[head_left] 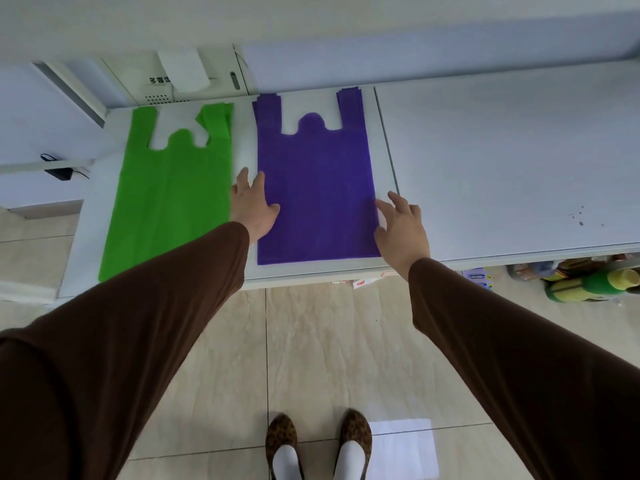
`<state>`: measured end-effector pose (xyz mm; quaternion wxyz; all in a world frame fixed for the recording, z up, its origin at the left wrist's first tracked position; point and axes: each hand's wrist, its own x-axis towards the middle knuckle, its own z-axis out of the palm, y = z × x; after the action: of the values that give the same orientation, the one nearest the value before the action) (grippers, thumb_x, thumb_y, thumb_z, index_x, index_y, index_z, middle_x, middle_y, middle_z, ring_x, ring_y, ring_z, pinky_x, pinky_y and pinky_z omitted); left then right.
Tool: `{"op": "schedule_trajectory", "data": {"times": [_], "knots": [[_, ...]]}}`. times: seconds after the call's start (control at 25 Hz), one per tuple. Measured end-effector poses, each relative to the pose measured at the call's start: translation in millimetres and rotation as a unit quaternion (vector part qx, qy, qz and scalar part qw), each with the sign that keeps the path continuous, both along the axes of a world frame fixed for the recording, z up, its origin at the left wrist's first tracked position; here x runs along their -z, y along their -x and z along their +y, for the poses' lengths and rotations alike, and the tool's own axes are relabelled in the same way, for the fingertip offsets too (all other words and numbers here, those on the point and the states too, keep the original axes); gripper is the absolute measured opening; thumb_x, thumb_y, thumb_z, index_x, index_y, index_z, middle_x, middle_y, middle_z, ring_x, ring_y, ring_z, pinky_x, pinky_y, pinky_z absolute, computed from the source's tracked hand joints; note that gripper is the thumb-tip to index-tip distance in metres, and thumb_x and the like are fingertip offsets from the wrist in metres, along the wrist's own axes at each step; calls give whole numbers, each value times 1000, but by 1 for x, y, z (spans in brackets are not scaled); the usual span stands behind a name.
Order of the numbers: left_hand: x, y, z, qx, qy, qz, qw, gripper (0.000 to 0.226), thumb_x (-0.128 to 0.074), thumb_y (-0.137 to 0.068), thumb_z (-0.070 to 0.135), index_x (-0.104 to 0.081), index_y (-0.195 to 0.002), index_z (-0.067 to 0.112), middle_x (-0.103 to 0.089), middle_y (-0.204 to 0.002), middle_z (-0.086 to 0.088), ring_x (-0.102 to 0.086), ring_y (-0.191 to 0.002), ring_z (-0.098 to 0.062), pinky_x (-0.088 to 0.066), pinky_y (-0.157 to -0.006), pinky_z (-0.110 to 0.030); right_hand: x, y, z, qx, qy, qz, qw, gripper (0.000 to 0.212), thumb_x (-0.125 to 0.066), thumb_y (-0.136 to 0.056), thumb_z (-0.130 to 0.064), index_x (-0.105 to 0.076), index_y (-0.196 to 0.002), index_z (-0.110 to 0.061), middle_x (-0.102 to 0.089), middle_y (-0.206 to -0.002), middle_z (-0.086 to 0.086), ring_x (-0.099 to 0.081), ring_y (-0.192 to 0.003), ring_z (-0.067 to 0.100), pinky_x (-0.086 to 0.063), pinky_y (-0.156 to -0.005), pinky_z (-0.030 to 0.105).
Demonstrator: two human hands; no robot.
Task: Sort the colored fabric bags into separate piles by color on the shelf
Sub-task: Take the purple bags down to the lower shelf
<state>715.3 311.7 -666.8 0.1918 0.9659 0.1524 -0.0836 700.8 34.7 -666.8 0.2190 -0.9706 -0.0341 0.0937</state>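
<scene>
A green fabric bag (169, 199) lies flat at the left end of the white shelf (502, 161), handles pointing away from me. Beside it, to the right, lies a purple bag pile (315, 195), also flat, with stepped handle edges that suggest more than one bag stacked. My left hand (251, 206) rests with spread fingers on the purple pile's left edge. My right hand (401, 226) is at the pile's right edge, fingers apart and touching the fabric border. Neither hand holds anything.
The shelf's right half is bare white board with a few dark specks (580, 218). Bottles and packets (588, 282) sit on a lower level at the right. A white cabinet (180, 77) stands behind the green bag. Tiled floor and my shoes (317, 445) are below.
</scene>
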Motion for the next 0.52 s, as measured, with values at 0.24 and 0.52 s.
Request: {"op": "schedule_trajectory", "data": {"times": [0.24,0.52], "knots": [[-108,95,-38,163,-15,14,986,72,-62,-90,24,-28,-153,18,-22,-159,-9,-22,-144,-32,-28,-116,-46,-101,63,-34,-82,30,2,996,49,-52,-95,-20,-44,-142,-26,-37,-154,0,-34,-137,27,-39,-109,45],[-266,204,-84,215,52,-61,973,64,-58,-94,28,-30,-152,26,-33,-154,3,-29,-142,-17,-26,-117,-34,-259,148,-83,-116,11,-82,990,45,-53,-94,-19,-50,-138,-27,-51,-143,-4,-47,-125,23,-42,-100,40]]}}
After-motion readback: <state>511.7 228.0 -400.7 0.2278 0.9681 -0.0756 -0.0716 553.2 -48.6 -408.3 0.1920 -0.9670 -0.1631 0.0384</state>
